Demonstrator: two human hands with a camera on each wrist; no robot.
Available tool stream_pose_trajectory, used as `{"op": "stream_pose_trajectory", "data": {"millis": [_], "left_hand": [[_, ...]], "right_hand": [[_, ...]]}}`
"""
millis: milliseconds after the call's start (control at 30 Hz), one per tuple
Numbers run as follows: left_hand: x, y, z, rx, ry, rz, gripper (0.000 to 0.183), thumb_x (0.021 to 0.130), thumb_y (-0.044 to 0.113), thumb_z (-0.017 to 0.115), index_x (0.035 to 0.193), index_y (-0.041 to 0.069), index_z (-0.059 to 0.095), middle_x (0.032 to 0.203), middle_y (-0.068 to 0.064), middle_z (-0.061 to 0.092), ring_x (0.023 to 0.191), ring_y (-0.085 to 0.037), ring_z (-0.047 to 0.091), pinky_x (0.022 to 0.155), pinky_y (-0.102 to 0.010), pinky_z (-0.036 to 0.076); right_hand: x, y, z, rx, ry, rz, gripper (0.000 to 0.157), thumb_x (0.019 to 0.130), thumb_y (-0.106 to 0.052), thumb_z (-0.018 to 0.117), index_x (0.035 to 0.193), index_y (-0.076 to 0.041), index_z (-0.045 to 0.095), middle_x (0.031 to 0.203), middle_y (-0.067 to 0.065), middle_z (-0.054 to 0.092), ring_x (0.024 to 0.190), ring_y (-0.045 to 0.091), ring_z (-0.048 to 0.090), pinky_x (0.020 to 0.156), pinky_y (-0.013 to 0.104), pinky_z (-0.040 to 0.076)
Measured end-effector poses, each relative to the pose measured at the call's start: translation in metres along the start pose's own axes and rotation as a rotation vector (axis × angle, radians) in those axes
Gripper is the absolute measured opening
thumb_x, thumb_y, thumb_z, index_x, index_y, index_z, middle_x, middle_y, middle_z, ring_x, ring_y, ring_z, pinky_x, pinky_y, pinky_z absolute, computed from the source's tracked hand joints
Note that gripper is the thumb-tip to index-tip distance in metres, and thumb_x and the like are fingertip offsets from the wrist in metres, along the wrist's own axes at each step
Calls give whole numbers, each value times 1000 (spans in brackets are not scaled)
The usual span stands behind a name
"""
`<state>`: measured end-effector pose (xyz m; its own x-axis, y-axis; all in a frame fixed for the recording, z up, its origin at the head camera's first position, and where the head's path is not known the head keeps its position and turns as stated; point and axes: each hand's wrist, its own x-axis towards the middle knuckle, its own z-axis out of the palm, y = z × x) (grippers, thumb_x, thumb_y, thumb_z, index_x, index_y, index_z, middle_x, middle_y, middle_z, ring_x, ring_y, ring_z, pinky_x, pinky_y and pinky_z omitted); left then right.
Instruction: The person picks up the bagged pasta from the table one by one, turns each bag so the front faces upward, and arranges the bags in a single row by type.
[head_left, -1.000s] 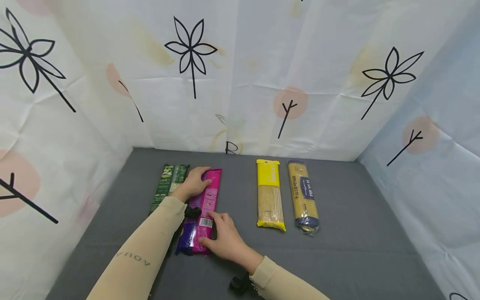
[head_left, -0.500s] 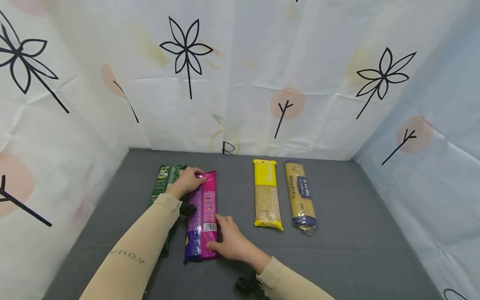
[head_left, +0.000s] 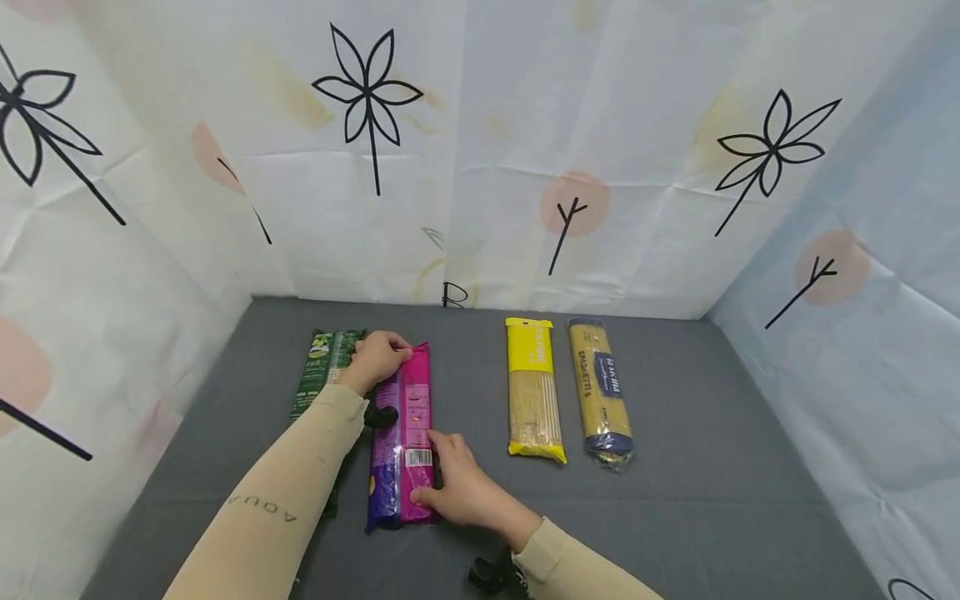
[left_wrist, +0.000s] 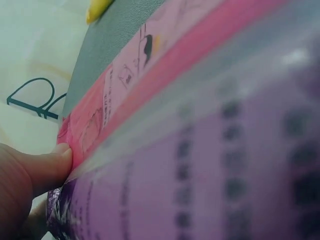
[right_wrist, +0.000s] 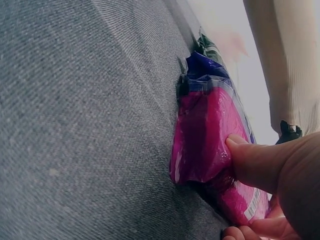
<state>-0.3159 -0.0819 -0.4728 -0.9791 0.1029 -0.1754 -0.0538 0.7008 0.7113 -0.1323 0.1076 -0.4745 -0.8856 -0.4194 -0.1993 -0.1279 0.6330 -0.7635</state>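
A long pink and purple pasta packet lies on the grey surface, barcode side up. My left hand grips its far end; in the left wrist view the thumb lies on the pink film. At the near right side, my right hand holds the packet's edge, the thumb on the film and the fingers partly hidden. Left of it lies a green packet, partly covered by my left arm.
A yellow noodle packet and a spaghetti packet with blue ends lie side by side to the right. A patterned white cloth encloses the grey table at the back and sides.
The pink and purple packet has shifted slightly right and nearer, away from the green packet, and turned straighter. Both hands moved with it; over the last half second they barely move.
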Motion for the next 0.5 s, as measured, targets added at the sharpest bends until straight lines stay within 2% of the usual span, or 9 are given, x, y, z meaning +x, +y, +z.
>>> {"op": "stream_pose_trajectory", "data": {"millis": [100, 167, 267, 367, 500], "left_hand": [[-2, -3, 0, -10, 13, 17, 18, 96, 25, 62, 100, 11, 73, 105, -13, 63, 99, -37, 44, 80, -47, 38], [-5, -4, -1, -51, 12, 32, 18, 97, 23, 60, 101, 9, 71, 102, -14, 62, 88, -32, 49, 72, -42, 42], [-10, -2, -2, -133, 35, 52, 18, 99, 20, 57, 103, 6, 67, 100, -14, 60, 80, -25, 53, 65, -36, 45], [-15, 4, -5, -202, 86, 72, 19, 100, 19, 55, 105, 5, 65, 102, -15, 58, 82, -24, 53, 67, -36, 46], [-22, 15, -11, -277, 145, 46, 21, 101, 21, 54, 108, 5, 64, 105, -15, 56, 86, -26, 54, 70, -37, 47]], "right_hand": [[0, 0, 1, 6, -9, -4, 85, 85, -33, 75, 150, -5, 27, 129, 10, 39, 117, 21, 39, 102, 43, 39], [1, 1, 2, 20, -18, -11, 86, 85, -33, 75, 150, -5, 26, 128, 10, 40, 115, 20, 40, 100, 42, 40], [1, 3, 1, 53, -22, -17, 87, 85, -32, 76, 150, -7, 24, 122, 7, 42, 108, 19, 43, 91, 38, 44], [2, 4, 1, 91, -11, -5, 88, 85, -30, 75, 152, -12, 22, 117, 4, 46, 100, 17, 44, 80, 34, 45], [2, 3, 2, 149, 24, -11, 84, 88, -26, 72, 153, -16, 20, 113, 3, 51, 97, 17, 49, 75, 33, 47]]}}
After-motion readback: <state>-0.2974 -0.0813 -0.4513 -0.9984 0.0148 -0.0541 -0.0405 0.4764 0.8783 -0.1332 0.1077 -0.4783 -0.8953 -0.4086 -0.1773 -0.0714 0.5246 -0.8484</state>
